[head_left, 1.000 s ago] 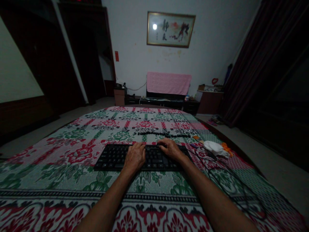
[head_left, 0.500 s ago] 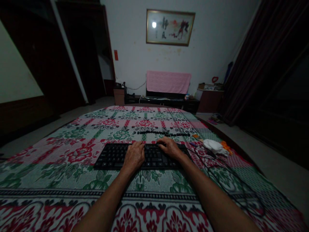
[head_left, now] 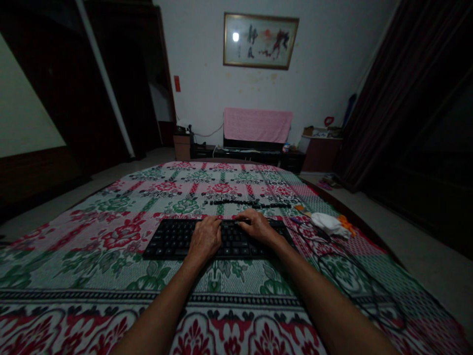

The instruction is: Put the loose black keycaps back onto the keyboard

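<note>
A black keyboard (head_left: 170, 239) lies flat on the patterned cover in front of me, its long side toward me. My left hand (head_left: 207, 236) rests over its middle, fingers close together and curled down at the far edge. On the right half, my right hand (head_left: 254, 226) is bent above the top row, thumb and forefinger drawn together. Whatever is between those fingertips is too small and dark to make out. Beyond the keyboard, several small black keycaps (head_left: 236, 201) lie in an uneven row. My palms hide part of the keys.
A crumpled white cloth (head_left: 327, 223) and an orange item (head_left: 346, 225) lie to the right. A black cable (head_left: 369, 283) loops over the cover (head_left: 148, 286) there. Farther off, a pink towel (head_left: 257, 124) drapes over a screen on a low cabinet (head_left: 240, 157).
My right hand has shifted slightly left along the keyboard's top edge, nearer to my left hand. My left hand and the keyboard have stayed in place.
</note>
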`<state>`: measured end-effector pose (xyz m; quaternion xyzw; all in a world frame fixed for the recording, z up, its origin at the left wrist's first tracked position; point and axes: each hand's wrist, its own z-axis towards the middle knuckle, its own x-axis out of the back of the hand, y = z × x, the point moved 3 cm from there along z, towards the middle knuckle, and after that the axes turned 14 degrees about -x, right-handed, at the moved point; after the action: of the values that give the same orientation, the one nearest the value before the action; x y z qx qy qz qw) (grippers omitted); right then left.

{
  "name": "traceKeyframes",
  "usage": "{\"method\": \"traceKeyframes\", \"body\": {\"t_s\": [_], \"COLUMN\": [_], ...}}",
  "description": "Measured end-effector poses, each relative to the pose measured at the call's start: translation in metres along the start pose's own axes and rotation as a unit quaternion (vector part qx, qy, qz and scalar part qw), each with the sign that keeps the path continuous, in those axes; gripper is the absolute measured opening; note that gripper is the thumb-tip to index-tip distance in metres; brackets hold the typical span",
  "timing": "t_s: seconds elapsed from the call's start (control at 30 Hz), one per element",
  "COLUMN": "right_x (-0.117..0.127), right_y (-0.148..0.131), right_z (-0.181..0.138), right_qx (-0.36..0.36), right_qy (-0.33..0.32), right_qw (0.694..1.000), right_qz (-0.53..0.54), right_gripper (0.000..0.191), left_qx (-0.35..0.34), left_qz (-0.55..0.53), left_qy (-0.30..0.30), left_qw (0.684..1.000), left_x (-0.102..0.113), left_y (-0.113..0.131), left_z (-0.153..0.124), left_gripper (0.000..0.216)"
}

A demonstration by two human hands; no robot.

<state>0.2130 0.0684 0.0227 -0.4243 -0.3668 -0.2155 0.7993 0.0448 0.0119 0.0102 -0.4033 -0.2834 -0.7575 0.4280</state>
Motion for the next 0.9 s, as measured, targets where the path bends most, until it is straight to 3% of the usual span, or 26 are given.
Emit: {"method": "traceKeyframes", "body": {"t_s": [0.2, 0.47, 0.67, 0.9], "right_x": [-0.012, -0.017, -0.017, -0.017], "right_y": [-0.009, -0.006, -0.007, -0.007], "right_z": [-0.001, 0.002, 0.005, 0.008], "right_qx": [0.027, -0.02, -0.05, -0.059], "right_qy": [-0.004, -0.003, -0.015, -0.019], "right_qw": [1.0, 1.0, 0.999, 0.998], "right_qz": [-0.008, -0.002, 0.013, 0.01], "right_gripper": [0.02, 0.015, 0.015, 0.014], "left_qx": [-0.002, -0.002, -0.06, -0.092], "left_qz": [-0.001, -0.006, -0.014, -0.027], "left_qy": [-0.001, 0.001, 0.022, -0.001], "left_qw": [1.0, 1.0, 0.998, 0.995], "left_x": [0.0, -0.002, -0.001, 0.002], "left_y": [0.0, -0.002, 0.001, 0.005], "left_z": [-0.001, -0.001, -0.002, -0.002], "left_gripper": [0.029, 0.03, 0.03, 0.03]}}
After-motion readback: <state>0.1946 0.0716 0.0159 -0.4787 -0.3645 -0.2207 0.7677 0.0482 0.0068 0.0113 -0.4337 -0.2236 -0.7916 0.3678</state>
